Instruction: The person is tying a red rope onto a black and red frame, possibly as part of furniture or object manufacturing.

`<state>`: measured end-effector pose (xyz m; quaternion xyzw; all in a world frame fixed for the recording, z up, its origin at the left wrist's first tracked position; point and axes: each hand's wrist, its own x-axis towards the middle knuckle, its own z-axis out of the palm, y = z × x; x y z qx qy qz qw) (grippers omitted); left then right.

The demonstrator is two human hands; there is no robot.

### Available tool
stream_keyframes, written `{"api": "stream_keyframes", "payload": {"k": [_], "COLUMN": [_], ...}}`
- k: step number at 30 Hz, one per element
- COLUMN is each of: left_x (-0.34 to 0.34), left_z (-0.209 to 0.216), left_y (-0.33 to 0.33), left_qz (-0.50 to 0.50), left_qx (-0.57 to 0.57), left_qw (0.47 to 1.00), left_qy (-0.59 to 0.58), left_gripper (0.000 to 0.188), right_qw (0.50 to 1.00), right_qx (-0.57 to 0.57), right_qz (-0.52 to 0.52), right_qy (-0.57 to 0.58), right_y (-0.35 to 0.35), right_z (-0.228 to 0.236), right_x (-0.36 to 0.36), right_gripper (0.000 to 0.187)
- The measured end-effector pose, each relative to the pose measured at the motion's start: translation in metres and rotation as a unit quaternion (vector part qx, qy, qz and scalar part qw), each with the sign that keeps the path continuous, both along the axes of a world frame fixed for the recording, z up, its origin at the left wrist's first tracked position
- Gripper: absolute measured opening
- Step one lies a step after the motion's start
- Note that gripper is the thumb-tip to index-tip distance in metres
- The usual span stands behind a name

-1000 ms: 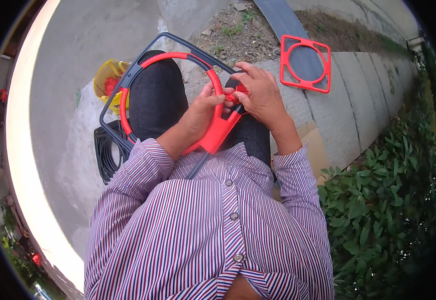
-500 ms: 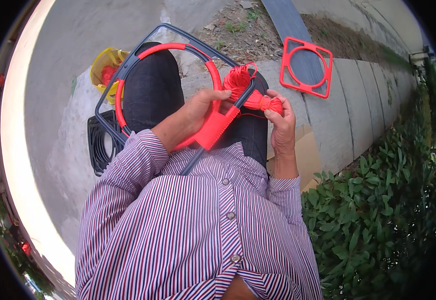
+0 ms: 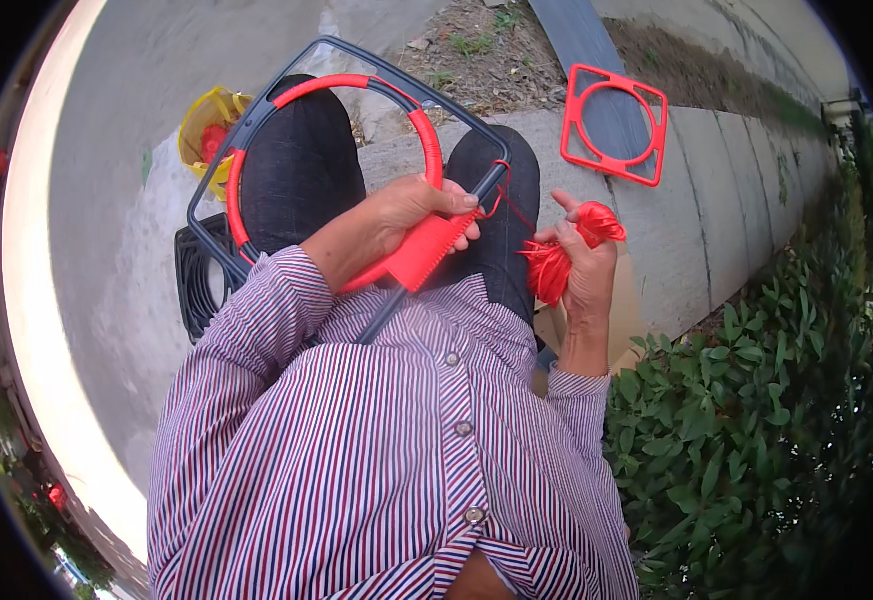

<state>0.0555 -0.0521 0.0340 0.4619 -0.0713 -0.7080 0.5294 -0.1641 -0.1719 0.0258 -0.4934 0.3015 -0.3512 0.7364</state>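
Observation:
Across my lap lies a dark grey frame (image 3: pixel 396 72), square with rounded corners and a ring inside it. Red cord is wound round much of the ring, and a band of red cord wrapping (image 3: pixel 422 252) joins the ring to the frame's right side. My left hand (image 3: pixel 414 215) grips the frame at this wrapping, thumb on top. Off to the right, clear of the frame, my right hand (image 3: pixel 584 262) is closed round a bundle of red cord (image 3: pixel 553 272), its index finger raised. A loose strand loops about the frame's right bar near my left thumb.
A yellow bucket (image 3: pixel 196 125) with red stuff inside stands at the left. Below it, a black ringed frame (image 3: pixel 193 290) rests on the ground. A red square frame (image 3: pixel 576 122) lies on a grey board at the far right. Cardboard (image 3: pixel 624 310) and a leafy bush (image 3: pixel 736 430) are near my right arm.
My right hand has drawn the cord bundle out from the frame, to the right and slightly down. The left hand stays on the wrapped part.

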Motion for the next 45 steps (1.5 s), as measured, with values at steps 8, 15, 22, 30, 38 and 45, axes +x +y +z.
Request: {"api": "stream_keyframes", "payload": {"k": [8,15,22,30,38,45], "left_x": [0.002,0.006,0.018,-0.004,-0.014,-0.010], "left_z": [0.001,-0.011,-0.001,0.020,0.018,0.009], "left_y": [0.001,-0.010,0.002,0.014,0.012,0.004], "left_qz": [0.037,0.041,0.034,0.039,0.002,0.006], "left_qx": [0.008,0.002,0.011,-0.028,-0.015,-0.006], "left_qw": [0.999,0.999,0.999,0.999,1.000,1.000], "left_qy": [0.034,0.022,0.012,0.013,0.018,0.016], "left_gripper": [0.026,0.022,0.013,0.013,0.013,0.014], "right_qw": [0.967,0.997,0.993,0.872,0.976,0.963], "right_qx": [-0.144,-0.017,0.092,-0.223,-0.034,-0.244], "right_qz": [0.150,0.059,-0.024,0.284,0.167,0.042], "right_qy": [0.146,0.040,-0.068,0.330,-0.138,0.108], "right_y": [0.035,0.028,-0.015,0.022,-0.003,0.000], "right_z": [0.033,0.021,0.038,0.024,0.012,0.035], "right_x": [-0.014,-0.053,-0.072,0.035,0.078,0.071], "right_gripper": [0.020,0.022,0.054,0.080,0.090,0.041]}}
